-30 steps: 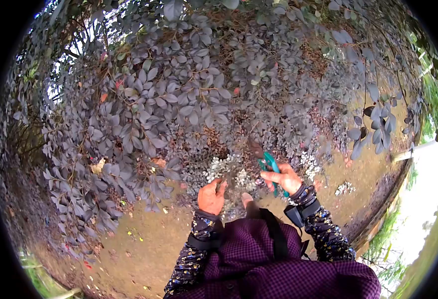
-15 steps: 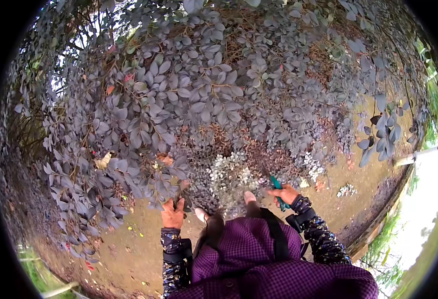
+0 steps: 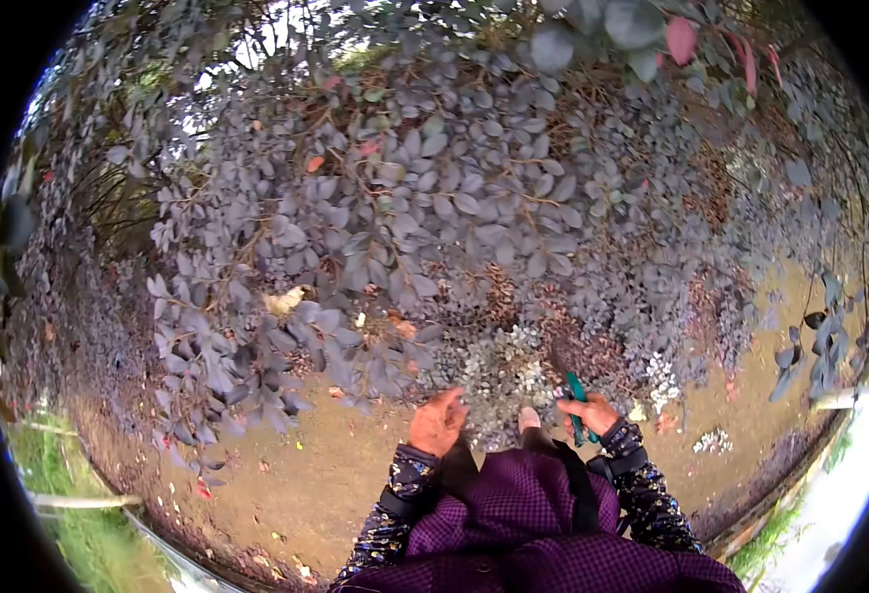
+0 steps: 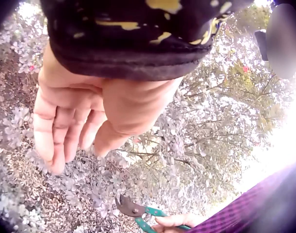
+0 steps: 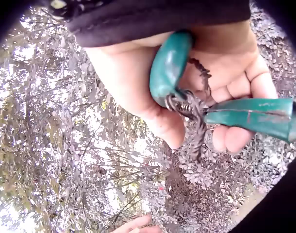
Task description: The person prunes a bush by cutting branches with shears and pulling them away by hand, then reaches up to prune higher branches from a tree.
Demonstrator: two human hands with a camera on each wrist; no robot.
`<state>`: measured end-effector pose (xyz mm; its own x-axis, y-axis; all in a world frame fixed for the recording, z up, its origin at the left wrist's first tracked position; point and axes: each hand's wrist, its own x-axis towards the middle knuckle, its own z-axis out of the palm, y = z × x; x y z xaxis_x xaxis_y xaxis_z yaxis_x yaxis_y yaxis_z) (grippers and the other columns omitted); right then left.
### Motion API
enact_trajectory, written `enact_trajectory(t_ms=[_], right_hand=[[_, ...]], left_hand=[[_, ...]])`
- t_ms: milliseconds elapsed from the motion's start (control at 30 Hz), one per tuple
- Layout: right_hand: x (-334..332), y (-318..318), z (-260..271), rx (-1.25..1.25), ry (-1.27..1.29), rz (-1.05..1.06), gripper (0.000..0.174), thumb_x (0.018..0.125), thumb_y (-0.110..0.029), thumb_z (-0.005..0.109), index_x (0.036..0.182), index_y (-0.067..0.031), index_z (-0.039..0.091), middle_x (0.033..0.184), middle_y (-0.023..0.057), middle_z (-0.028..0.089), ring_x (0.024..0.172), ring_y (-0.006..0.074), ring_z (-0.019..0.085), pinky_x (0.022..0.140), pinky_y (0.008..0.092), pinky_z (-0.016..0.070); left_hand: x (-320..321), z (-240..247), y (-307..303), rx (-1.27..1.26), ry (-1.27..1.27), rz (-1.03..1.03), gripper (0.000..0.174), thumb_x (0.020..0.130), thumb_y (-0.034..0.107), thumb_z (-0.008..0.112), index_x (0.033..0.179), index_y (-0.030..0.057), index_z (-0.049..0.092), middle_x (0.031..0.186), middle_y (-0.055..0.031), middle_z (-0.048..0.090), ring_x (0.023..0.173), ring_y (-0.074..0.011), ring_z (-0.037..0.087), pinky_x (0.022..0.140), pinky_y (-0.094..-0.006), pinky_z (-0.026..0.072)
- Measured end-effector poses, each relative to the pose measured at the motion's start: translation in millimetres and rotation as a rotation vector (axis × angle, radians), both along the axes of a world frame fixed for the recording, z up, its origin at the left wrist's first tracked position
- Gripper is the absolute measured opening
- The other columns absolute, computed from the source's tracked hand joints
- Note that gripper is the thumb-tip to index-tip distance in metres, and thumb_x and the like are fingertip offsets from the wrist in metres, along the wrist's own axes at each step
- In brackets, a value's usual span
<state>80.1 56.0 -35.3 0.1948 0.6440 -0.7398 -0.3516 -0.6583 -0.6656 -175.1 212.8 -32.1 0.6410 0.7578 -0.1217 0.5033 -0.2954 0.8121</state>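
Note:
My right hand [image 3: 593, 413] grips green-handled pruning shears [image 3: 575, 385], their dark blades pointing up toward the low foliage. In the right wrist view the two handles are spread apart, with fingers curled round one of them and a coil spring between. The left hand [image 3: 438, 423] holds nothing; the left wrist view shows its fingers [image 4: 65, 131] loosely bent and the thumb beside them. It is just left of a clump of pale leaves [image 3: 499, 366], close below the hanging purple-grey leaves. The shears' blades [image 4: 130, 208] are some way from this hand.
A dense shrub with purple-grey leaves [image 3: 405, 217] spreads across the front. Bare brown soil [image 3: 286, 474] lies below it, with cut pale leaves [image 3: 713, 441] at the right. A shoe [image 3: 529, 419] shows between the hands. A pale post [image 3: 84, 501] stands at the left edge.
The left hand went from beside the shears out to the left-hand leaves, then back toward the middle. The right hand lowered slightly, keeping the shears. The head view has turned left.

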Motion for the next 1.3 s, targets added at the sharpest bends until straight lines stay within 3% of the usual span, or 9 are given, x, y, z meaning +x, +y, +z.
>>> enact_trajectory(t_ms=[200, 433, 500, 567, 633, 833, 900, 1033, 1300], right_hand=[[-3.3, 17.4, 21.0, -0.01, -0.13, 0.159, 0.029, 0.078, -0.029, 0.061, 0.071, -0.0005, 0.062, 0.061, 0.0051, 0.061, 0.053, 0.0119, 0.057, 0.044, 0.025, 0.0391], [-2.8, 15.9, 2.1, 0.001, -0.129, 0.289, 0.03, 0.079, -0.029, 0.06, 0.068, -0.0012, 0.062, 0.061, 0.0052, 0.06, 0.053, 0.0132, 0.057, 0.045, 0.0256, 0.0393], [-5.5, 15.3, 4.0, -0.017, -0.098, 0.262, 0.03, 0.08, -0.029, 0.06, 0.068, -0.0016, 0.062, 0.06, 0.005, 0.06, 0.053, 0.0138, 0.057, 0.044, 0.0258, 0.039], [-6.7, 15.0, 7.4, -0.022, -0.065, 0.248, 0.03, 0.08, -0.029, 0.06, 0.068, -0.0018, 0.062, 0.06, 0.005, 0.06, 0.053, 0.0139, 0.058, 0.044, 0.0258, 0.039], [-6.2, 12.1, 4.8, -0.013, -0.023, 0.229, 0.028, 0.079, -0.028, 0.061, 0.072, -0.0009, 0.062, 0.062, 0.0069, 0.06, 0.054, 0.0155, 0.058, 0.045, 0.0264, 0.0401], [-5.8, 7.8, 1.6, -0.073, -0.039, 0.219, 0.029, 0.076, -0.023, 0.063, 0.082, 0.0045, 0.061, 0.065, 0.0118, 0.061, 0.053, 0.0192, 0.059, 0.05, 0.0324, 0.0459], [-8.9, 7.6, 2.7, -0.084, -0.011, 0.191, 0.028, 0.076, -0.023, 0.064, 0.082, 0.0035, 0.061, 0.065, 0.0109, 0.061, 0.053, 0.019, 0.058, 0.05, 0.0317, 0.0456], [-9.5, 8.0, 5.2, -0.145, -0.031, 0.238, 0.029, 0.076, -0.025, 0.064, 0.084, 0.0029, 0.061, 0.067, 0.0113, 0.062, 0.056, 0.0189, 0.059, 0.051, 0.0313, 0.0463], [-14.0, 12.6, 23.9, -0.156, -0.042, 0.219, 0.027, 0.076, -0.023, 0.065, 0.085, 0.0028, 0.061, 0.067, 0.0108, 0.061, 0.056, 0.0191, 0.059, 0.051, 0.0318, 0.0462]], left_hand=[[17.7, 64.7, 0.1, -0.058, -0.041, 0.071, 0.024, 0.076, 0.009, 0.059, 0.1, 0.0053, 0.058, 0.081, -0.0161, 0.06, 0.073, -0.0278, 0.061, 0.064, -0.0319, 0.0481], [26.9, 147.5, 0.0, 0.066, -0.162, 0.106, 0.019, 0.077, 0.003, 0.057, 0.095, 0.0037, 0.06, 0.083, -0.0153, 0.061, 0.07, -0.0279, 0.061, 0.06, -0.0305, 0.0476], [26.3, 169.8, -0.7, 0.097, -0.164, 0.117, 0.02, 0.076, 0.001, 0.057, 0.096, 0.0031, 0.06, 0.08, -0.0144, 0.06, 0.065, -0.0265, 0.06, 0.057, -0.0297, 0.0465], [23.1, 189.9, -1.1, 0.162, -0.218, 0.137, 0.019, 0.078, -0.003, 0.054, 0.095, 0.0012, 0.061, 0.07, -0.0083, 0.056, 0.06, -0.0151, 0.055, 0.056, -0.025, 0.0437], [18.4, 212.5, 0.3, 0.282, -0.256, 0.16, 0.021, 0.076, -0.005, 0.054, 0.094, 0.0008, 0.062, 0.075, -0.0095, 0.059, 0.067, -0.0176, 0.058, 0.062, -0.0249, 0.0455], [-19.9, 298.7, 36.5, 1.207, -0.06, 0.448, 0.018, 0.071, -0.004, 0.056, 0.087, 0.0012, 0.062, 0.091, -0.0132, 0.059, 0.087, -0.027, 0.056, 0.08, -0.0343, 0.0431], [-33.4, 313.6, 56.6, 1.257, 0.044, 0.601, 0.021, 0.072, -0.003, 0.056, 0.091, 0.0012, 0.06, 0.097, -0.0138, 0.057, 0.093, -0.0283, 0.053, 0.084, -0.0359, 0.0407], [-61.4, 294.0, 103.1, 1.113, 0.155, 0.645, 0.033, 0.075, 0.007, 0.056, 0.107, 0.0023, 0.053, 0.108, -0.0175, 0.05, 0.099, -0.0343, 0.049, 0.084, -0.0364, 0.0396], [-80.9, 188.1, 108.0, 0.703, 0.068, 0.634, 0.048, 0.073, 0.018, 0.063, 0.115, 0.0016, 0.047, 0.095, -0.0185, 0.052, 0.089, -0.0345, 0.05, 0.075, -0.0389, 0.0417]])
